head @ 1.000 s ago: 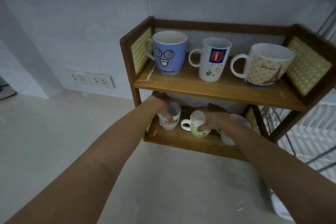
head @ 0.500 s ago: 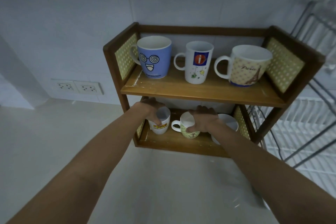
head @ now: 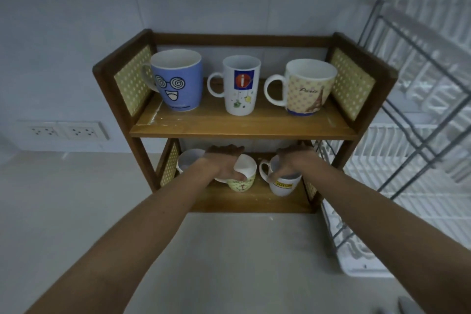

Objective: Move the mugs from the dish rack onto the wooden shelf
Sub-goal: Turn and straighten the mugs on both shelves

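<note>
Two glossy ceramic mugs: left fingers (head: 238,175) clamp green mug (head: 242,182), right fingers (head: 276,175) white mug (head: 283,183).

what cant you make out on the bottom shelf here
Head view only:
- White mug at far left: print and handle hidden by the left hand and forearm.
- Green-print mug: its handle and the left grip, covered by that hand.
- Yellow-label mug: label too blurred to read.

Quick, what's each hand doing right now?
Left hand: closed on the anchor mug.
Right hand: closed on the Jotun mug.
</note>
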Demonstrator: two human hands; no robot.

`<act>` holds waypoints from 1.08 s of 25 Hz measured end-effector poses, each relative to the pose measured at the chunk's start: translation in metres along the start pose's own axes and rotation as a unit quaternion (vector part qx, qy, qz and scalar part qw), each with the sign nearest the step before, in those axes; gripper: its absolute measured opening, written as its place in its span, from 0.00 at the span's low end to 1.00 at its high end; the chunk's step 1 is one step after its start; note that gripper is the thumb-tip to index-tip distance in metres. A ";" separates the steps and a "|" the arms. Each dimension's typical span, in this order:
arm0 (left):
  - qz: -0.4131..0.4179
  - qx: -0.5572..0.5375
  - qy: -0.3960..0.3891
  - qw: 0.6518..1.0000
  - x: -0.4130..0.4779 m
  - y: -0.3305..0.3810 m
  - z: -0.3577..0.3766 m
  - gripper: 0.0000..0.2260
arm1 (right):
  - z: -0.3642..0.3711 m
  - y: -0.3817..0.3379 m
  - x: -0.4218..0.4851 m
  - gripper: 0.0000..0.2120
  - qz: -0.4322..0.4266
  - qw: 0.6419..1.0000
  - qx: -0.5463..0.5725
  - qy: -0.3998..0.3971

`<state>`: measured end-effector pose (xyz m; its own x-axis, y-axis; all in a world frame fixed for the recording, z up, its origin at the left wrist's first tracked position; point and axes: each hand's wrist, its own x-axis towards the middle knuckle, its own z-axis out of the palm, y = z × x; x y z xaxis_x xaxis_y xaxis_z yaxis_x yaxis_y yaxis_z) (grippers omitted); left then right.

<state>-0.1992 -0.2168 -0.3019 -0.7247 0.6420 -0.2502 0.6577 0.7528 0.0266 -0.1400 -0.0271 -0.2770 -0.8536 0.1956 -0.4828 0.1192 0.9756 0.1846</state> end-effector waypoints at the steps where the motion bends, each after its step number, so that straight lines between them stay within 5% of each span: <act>1: -0.007 0.002 0.001 1.000 0.005 0.007 0.003 0.41 | 0.006 0.002 0.000 0.48 0.002 1.000 0.008 -0.003; 22: -0.032 -0.052 0.031 0.998 -0.010 0.032 0.024 0.36 | 0.031 0.013 -0.007 0.42 -0.083 0.990 0.100 0.049; 25: -0.027 -0.058 0.077 0.995 -0.041 0.049 0.040 0.34 | 0.049 0.001 -0.032 0.38 -0.063 0.974 0.130 0.177; 27: -0.026 -0.089 0.146 0.985 -0.065 0.066 0.058 0.31 | 0.074 -0.013 -0.059 0.34 -0.076 0.932 0.211 0.283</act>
<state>-0.0967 -0.2177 -0.3396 -0.8016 0.5971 0.0317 0.5907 0.7825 0.1970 -0.0538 -0.0437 -0.3145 -0.9936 0.0838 0.0761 0.0612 0.9633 -0.2613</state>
